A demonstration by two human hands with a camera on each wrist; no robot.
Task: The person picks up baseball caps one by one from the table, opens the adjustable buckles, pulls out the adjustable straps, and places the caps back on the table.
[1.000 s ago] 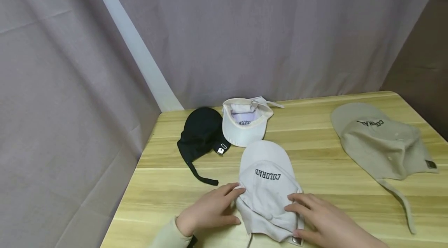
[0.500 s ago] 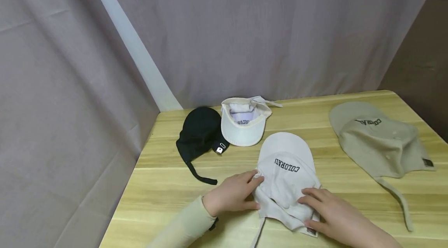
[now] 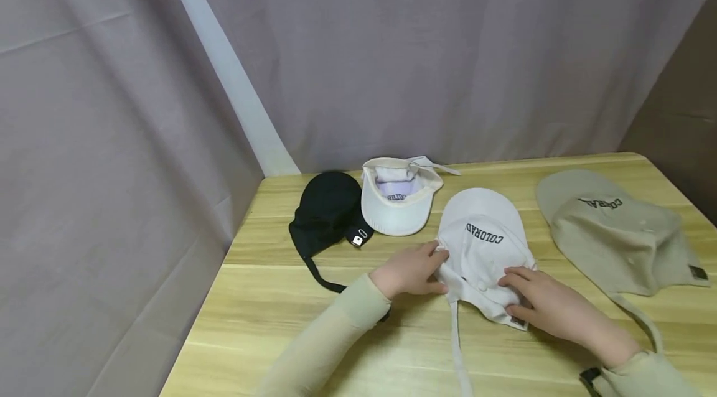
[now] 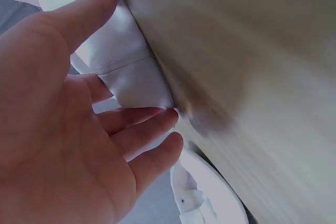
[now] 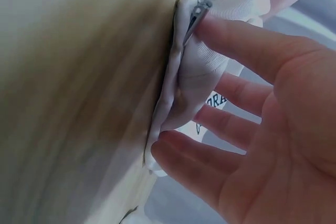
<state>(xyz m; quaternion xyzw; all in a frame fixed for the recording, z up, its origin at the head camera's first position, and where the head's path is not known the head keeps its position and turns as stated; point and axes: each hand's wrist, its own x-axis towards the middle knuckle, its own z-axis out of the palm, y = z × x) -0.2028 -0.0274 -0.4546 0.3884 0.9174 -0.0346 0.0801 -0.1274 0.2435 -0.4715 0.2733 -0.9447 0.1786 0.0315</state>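
A white baseball cap (image 3: 482, 247) lettered "COLORAD" lies crown up on the wooden table, brim pointing away from me. My left hand (image 3: 411, 269) grips its left side, with the thumb (image 4: 86, 17) on the near fabric and fingers reaching over the far side and lower edge. On the right side, my right hand (image 3: 551, 303) holds the cap with its fingers over the crown and its thumb beside a metal strap buckle (image 5: 197, 17). The cap's loose strap (image 3: 458, 347) trails toward me. Fingertips behind the fabric are partly hidden in the wrist views.
A black cap (image 3: 327, 210) lies at the back left, against an upturned white cap (image 3: 394, 219) with a lilac inside. A beige cap (image 3: 616, 229) lies on the right, its strap near my right forearm. Grey curtain (image 3: 426, 61) hangs behind the table (image 3: 252, 322).
Both hands have slid the white cap away from me and to the right, alongside the upturned cap and closer to the beige one. More of its strap now shows. The other caps stay put.
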